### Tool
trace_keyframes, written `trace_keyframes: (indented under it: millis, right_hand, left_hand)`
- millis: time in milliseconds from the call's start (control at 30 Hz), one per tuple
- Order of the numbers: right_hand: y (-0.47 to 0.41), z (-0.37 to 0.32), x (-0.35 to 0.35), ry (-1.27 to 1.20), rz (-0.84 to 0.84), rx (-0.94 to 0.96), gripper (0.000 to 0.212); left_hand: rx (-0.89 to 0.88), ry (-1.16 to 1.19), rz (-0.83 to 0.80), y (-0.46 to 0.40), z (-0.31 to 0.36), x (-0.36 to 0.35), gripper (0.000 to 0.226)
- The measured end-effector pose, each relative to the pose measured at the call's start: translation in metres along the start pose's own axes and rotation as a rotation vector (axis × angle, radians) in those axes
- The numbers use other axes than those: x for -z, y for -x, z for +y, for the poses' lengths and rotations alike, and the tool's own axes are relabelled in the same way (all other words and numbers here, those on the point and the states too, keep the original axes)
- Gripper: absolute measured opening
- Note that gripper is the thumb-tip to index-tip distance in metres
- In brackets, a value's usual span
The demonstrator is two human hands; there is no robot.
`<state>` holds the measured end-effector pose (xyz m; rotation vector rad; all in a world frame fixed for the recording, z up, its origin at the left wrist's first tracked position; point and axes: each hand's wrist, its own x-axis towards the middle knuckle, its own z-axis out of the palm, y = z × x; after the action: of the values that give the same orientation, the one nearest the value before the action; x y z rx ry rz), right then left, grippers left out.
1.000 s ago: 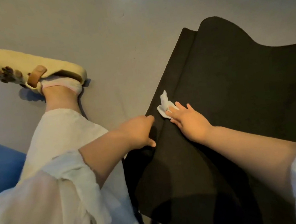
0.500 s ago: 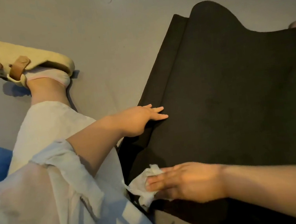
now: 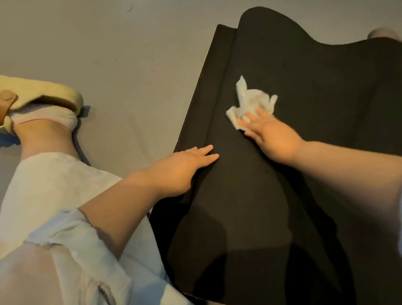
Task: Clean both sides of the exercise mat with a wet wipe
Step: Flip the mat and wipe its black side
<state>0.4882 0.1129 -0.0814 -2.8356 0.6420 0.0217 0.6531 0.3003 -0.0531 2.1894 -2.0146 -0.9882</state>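
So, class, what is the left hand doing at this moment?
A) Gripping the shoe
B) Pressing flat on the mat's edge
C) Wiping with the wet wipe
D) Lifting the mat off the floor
B: the left hand lies flat on the exercise mat, while the right hand presses the wet wipe.

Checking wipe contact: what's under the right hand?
The white wet wipe lies under the right hand fingers, pressed flat on the black mat. The wipe's covered part is hidden.

No readable text anywhere — no labels (or numbers).
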Motion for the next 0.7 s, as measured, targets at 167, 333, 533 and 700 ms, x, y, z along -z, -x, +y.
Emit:
trace_keyframes:
  millis: [167, 333, 533, 700]
  right_hand:
    - [0.075, -0.063, -0.028, 0.062, 0.068, 0.426, 0.044]
    - [0.165, -0.110, -0.059, -0.036, -0.058, 0.791, 0.037]
    - [0.150, -0.070, -0.036, -0.003, -0.219, 0.846, 0.040]
    - [0.079, 0.013, -0.004, 0.094, -0.153, 0.478, 0.045]
  left_hand:
    - [-0.019, -0.069, -0.043, -0.003, 0.000, -0.002, 0.082]
    - [0.035, -0.067, -0.039, -0.001, 0.005, 0.000, 0.087]
    - [0.045, -0.074, -0.036, 0.000, 0.008, -0.003, 0.086]
    - [0.069, -0.119, -0.073, -0.003, 0.011, -0.004, 0.085]
